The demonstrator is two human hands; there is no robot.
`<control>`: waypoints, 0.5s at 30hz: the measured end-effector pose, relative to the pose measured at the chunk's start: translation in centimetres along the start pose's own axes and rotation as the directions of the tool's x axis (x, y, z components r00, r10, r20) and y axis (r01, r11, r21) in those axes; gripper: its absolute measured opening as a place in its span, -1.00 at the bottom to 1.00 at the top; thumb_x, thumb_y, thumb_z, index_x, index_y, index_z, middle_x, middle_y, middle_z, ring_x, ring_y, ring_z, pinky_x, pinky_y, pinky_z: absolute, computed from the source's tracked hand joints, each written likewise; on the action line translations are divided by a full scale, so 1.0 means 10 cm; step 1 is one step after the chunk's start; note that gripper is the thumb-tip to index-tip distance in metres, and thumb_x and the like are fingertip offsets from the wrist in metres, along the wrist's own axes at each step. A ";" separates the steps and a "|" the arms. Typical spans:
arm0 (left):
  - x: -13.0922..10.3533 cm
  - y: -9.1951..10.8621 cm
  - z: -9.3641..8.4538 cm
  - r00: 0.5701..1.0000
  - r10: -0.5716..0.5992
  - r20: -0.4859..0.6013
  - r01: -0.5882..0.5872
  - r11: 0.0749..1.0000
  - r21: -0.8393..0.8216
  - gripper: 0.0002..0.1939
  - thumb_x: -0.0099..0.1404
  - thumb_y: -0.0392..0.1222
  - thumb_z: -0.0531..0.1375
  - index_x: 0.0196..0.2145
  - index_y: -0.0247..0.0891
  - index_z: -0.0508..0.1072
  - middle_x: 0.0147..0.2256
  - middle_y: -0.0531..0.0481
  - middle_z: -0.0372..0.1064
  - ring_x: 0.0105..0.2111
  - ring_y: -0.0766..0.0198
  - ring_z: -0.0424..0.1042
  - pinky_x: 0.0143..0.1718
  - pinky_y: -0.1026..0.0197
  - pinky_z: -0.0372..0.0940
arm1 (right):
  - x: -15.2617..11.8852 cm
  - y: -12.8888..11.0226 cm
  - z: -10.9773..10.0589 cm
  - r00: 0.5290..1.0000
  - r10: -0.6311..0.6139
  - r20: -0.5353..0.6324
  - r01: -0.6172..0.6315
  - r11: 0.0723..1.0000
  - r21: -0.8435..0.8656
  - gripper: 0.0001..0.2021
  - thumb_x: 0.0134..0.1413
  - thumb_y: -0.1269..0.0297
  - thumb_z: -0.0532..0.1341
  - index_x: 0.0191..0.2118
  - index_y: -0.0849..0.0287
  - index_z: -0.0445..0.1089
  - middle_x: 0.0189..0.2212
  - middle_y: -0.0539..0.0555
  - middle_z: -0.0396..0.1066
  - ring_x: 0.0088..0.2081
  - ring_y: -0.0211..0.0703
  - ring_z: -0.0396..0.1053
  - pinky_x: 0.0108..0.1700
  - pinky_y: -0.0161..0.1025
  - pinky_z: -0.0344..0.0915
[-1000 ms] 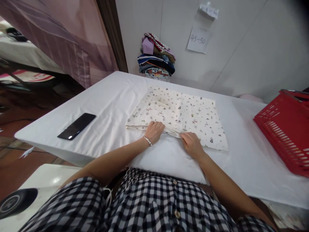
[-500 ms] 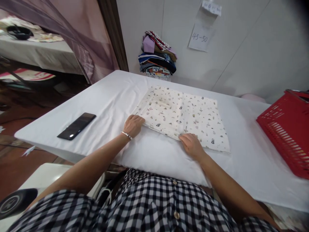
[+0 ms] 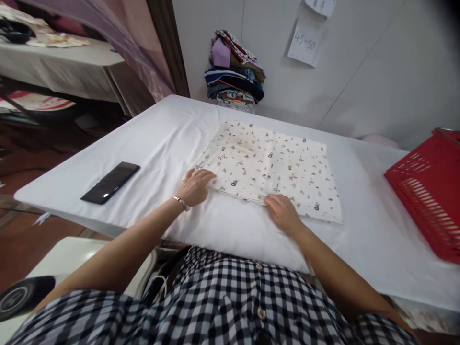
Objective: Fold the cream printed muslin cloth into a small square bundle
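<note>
A folded white cloth [image 3: 251, 165] with small printed figures lies flat on the white-covered table [image 3: 366, 249]. On its near left corner rests my left hand [image 3: 197, 186], palm down with its fingers spread a little. My right hand [image 3: 283, 213] pinches the layered near edge of the cloth, about the middle of that side. The thumb of my right hand is mostly hidden.
A black phone [image 3: 110, 182] lies on the table at the left. At the right stands a red basket [image 3: 431, 191]. Folded clothes [image 3: 235, 72] are stacked behind the table's far edge. A white stool [image 3: 68, 254] is at the lower left.
My left hand has flattened from gripping the cloth's edge and shifted slightly left. My right hand keeps its hold. The whole view has tilted slightly.
</note>
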State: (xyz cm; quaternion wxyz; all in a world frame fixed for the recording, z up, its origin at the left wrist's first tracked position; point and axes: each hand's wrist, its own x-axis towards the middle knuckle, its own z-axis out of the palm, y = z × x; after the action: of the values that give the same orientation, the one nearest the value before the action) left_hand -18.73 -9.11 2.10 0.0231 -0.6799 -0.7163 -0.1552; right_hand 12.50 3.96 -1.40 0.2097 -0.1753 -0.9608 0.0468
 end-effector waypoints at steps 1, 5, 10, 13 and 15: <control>0.00 0.11 0.00 0.999 0.036 -0.005 -0.036 0.999 -0.039 -0.41 -0.02 -0.45 0.01 0.01 -0.20 0.34 0.01 -0.08 0.33 0.06 0.11 0.24 0.16 -0.11 -0.07 | 0.00 0.00 0.00 1.000 0.008 -0.005 -0.008 1.000 0.013 -0.74 0.20 0.43 -0.02 -0.10 0.22 0.36 -0.21 0.18 0.37 -0.20 -0.06 0.25 -0.19 -0.15 0.18; 0.09 0.55 0.14 0.975 0.222 -0.025 -0.223 0.959 -0.178 -0.67 0.18 -0.29 0.07 -0.08 -0.21 0.40 -0.07 -0.07 0.37 -0.03 0.16 0.28 0.07 0.02 0.08 | 0.00 0.02 0.01 1.000 0.029 -0.006 -0.028 0.999 0.041 -0.74 0.21 0.43 -0.02 -0.10 0.21 0.36 -0.21 0.18 0.37 -0.18 -0.05 0.25 -0.18 -0.14 0.20; 0.27 0.72 0.36 0.963 0.267 0.020 -0.261 0.952 -0.158 -0.81 0.29 -0.19 0.07 -0.22 -0.22 0.45 -0.20 -0.07 0.41 -0.15 0.18 0.32 -0.07 0.08 0.16 | -0.02 0.00 -0.02 0.999 0.034 0.007 -0.034 0.999 0.033 -0.71 0.19 0.45 -0.04 -0.08 0.20 0.36 -0.19 0.20 0.36 -0.17 -0.03 0.25 -0.19 -0.11 0.21; 0.29 0.70 0.39 0.961 0.273 0.050 -0.266 0.957 -0.116 -0.77 0.34 -0.19 0.01 -0.22 -0.22 0.45 -0.23 -0.06 0.41 -0.17 0.19 0.33 -0.13 0.12 0.17 | -0.02 -0.02 -0.03 1.000 0.030 -0.001 -0.030 0.999 0.017 -0.72 0.19 0.45 -0.03 -0.09 0.20 0.36 -0.19 0.20 0.36 -0.19 -0.03 0.25 -0.19 -0.12 0.20; 0.27 0.73 0.38 0.960 0.277 0.050 -0.272 0.958 -0.087 -0.77 0.35 -0.17 0.00 -0.18 -0.22 0.44 -0.19 -0.07 0.40 -0.16 0.19 0.32 -0.14 0.12 0.17 | -0.01 -0.03 -0.03 1.000 0.024 -0.006 -0.024 1.000 0.010 -0.72 0.19 0.46 -0.03 -0.10 0.21 0.37 -0.20 0.19 0.36 -0.19 -0.04 0.25 -0.19 -0.13 0.19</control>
State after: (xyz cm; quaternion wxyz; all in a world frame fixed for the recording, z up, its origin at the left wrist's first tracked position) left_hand -11.10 -5.36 0.55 -0.0046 -0.7776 -0.6086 -0.1579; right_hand 12.60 3.68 -1.14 0.2129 -0.1858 -0.9578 0.0535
